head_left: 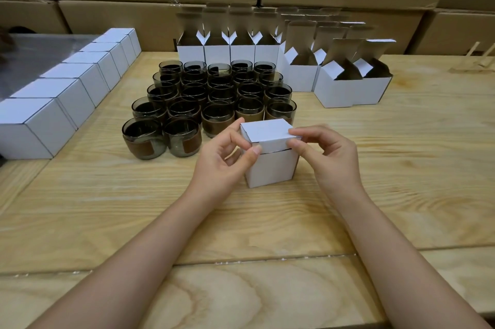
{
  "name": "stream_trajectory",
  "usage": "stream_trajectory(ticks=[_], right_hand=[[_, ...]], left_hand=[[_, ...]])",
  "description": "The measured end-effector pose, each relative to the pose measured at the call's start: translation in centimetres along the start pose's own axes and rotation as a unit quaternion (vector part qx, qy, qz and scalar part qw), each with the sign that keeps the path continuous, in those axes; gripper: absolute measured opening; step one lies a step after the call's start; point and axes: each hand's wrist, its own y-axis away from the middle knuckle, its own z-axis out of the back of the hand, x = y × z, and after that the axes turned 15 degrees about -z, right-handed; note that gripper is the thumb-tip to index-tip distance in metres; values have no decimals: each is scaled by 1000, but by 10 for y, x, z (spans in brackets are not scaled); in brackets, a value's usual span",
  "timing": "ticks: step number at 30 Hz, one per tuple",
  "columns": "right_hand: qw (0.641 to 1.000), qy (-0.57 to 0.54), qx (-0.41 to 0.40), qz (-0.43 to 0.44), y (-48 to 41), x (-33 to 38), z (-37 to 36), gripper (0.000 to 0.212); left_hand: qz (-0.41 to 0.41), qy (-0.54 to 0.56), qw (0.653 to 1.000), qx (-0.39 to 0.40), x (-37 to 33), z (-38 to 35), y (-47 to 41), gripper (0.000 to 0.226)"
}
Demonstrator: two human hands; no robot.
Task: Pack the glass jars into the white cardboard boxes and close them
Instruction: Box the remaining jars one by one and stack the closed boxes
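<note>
White box (269,165), near centre of table (375,167): lid folded down, seam not yet flush; left hand (227,162) and right hand (325,153) pinch its top corners. Closed boxes (67,92), left row: finished. Glass jars (214,92), dense cluster behind: unpacked. Open boxes (267,52), far side: waiting.

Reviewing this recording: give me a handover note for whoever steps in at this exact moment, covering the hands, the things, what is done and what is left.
Left hand: pinches the left edge of the lid of the white box.
Right hand: pinches the lid's right edge.
The lid is folded down with a dark gap along its front; the contents are hidden.
Done: a row of closed boxes along the left of the table.
Left: tuck this lid in. Many glass jars stand unpacked behind it, and open boxes wait at the back and right.
</note>
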Motion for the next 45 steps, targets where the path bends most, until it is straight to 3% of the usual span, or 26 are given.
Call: stream_trajectory(ticks=[10,14,17,19,22,28,32,36,45], right_hand=[[1000,20,4,10,5,2,-4,28],[999,27,10,28,6,0,-5,6],[999,35,3,17,5,-3,-7,20],[998,65,6,15,3,-6,-7,22],[993,106,0,44,1,-11,-5,23],[999,24,42,9,7,-7,-3,26],[993,-22,112,22,14,-3,-8,35],[981,-29,190,11,23,-6,-19,35],[994,-24,109,12,16,-11,-14,31]], left_hand=[[-29,3,999,28,5,8,-4,20],[-59,5,998,28,11,8,0,28],[-134,-99,984,62,15,10,2,23],[-188,-168,964,82,17,9,0,18],[-259,-246,931,68,18,6,-3,33],[-395,-429,811,40,12,3,-1,26],[-383,-560,733,45,1,-1,6,43],[-362,-624,691,52,-9,4,12,34],[-382,-671,633,56,-23,122,46,36]])
